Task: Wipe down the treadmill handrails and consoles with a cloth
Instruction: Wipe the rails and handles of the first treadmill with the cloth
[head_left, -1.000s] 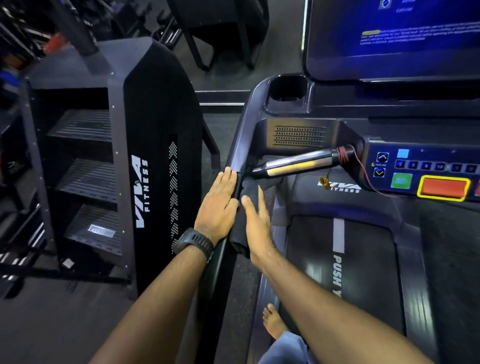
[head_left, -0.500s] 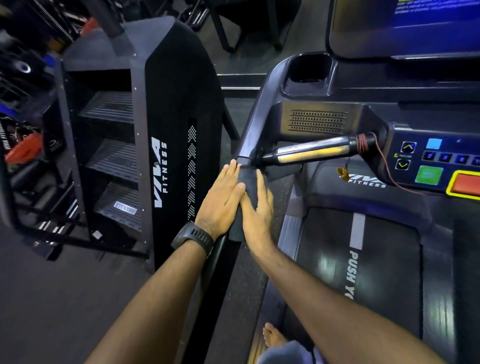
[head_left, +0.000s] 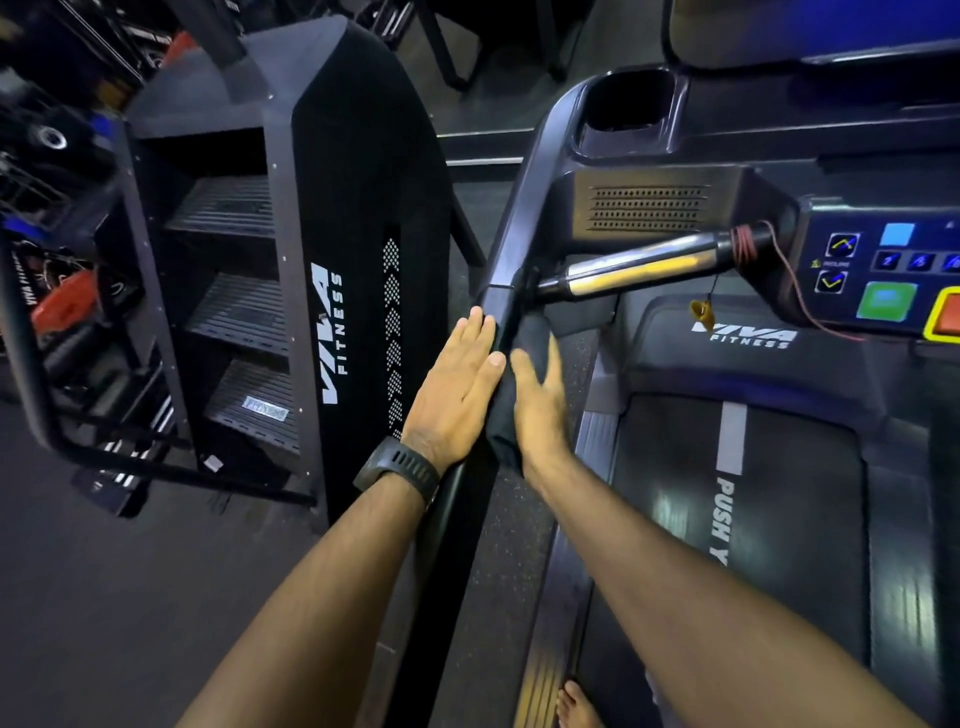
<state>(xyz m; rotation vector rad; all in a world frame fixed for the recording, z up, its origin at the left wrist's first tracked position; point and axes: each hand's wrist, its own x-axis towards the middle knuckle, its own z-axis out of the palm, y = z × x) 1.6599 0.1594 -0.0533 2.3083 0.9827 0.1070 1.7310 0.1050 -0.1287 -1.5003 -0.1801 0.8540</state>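
Head view: cloth (head_left: 505, 422) draped over handrail (head_left: 509, 249), axis 7 to 1 o'clock. I see left hand (head_left: 457, 395) at its 9, right hand (head_left: 540, 410) at 3, straight fingers (head_left: 475, 338) sandwiching it, equally near.

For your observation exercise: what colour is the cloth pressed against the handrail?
The cloth is black or very dark, seen best in the head view.

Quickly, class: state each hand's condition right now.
Left hand: open, flat against the handrail's outer side.
Right hand: open, straight fingers pressing the cloth to the handrail.
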